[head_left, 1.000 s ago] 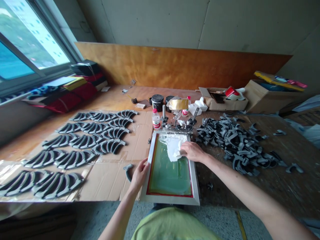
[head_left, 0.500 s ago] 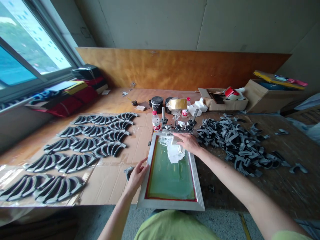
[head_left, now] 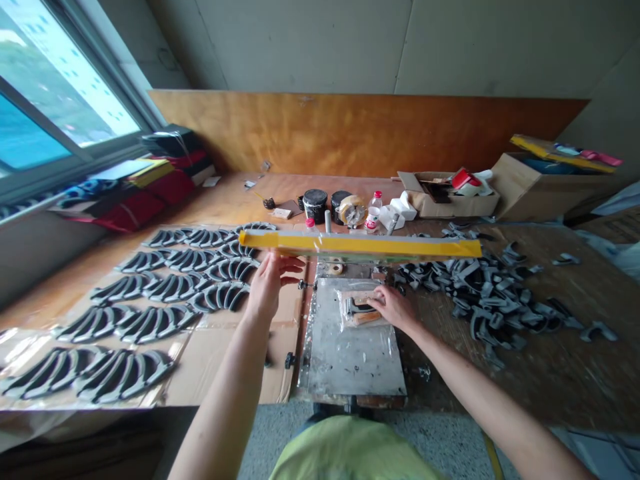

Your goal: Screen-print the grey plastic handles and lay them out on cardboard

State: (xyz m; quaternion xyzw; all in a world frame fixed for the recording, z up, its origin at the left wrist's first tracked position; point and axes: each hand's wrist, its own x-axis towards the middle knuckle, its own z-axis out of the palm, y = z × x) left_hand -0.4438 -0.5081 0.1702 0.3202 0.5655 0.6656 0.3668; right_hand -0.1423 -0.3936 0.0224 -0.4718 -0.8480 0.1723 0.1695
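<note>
The screen-printing frame (head_left: pixel 360 245) is tilted up and shows its yellow-taped edge towards me. My left hand (head_left: pixel 270 280) grips that edge near its left end, with some fingers stretched out below it. Under the raised frame lies a grey metal base plate (head_left: pixel 350 363) with a small plastic-wrapped jig (head_left: pixel 369 319) on it. A grey curved plastic part (head_left: pixel 357 306) rests in the jig, and my right hand (head_left: pixel 395 307) pinches its right end. The frame's mesh is mostly hidden at this angle.
Rows of grey curved parts (head_left: pixel 167 288) lie on cardboard at the left. A loose heap of them (head_left: pixel 480 287) is at the right. Behind the frame stand black tubs (head_left: pixel 315 205), a tape roll (head_left: pixel 353 211) and a red-capped bottle (head_left: pixel 373 212). Open cardboard boxes (head_left: pixel 455 205) sit at the back right.
The frame has swung up from lying flat, uncovering the base plate and jig. My left hand has risen with it. My right hand has left the white-inked area and come down to the part.
</note>
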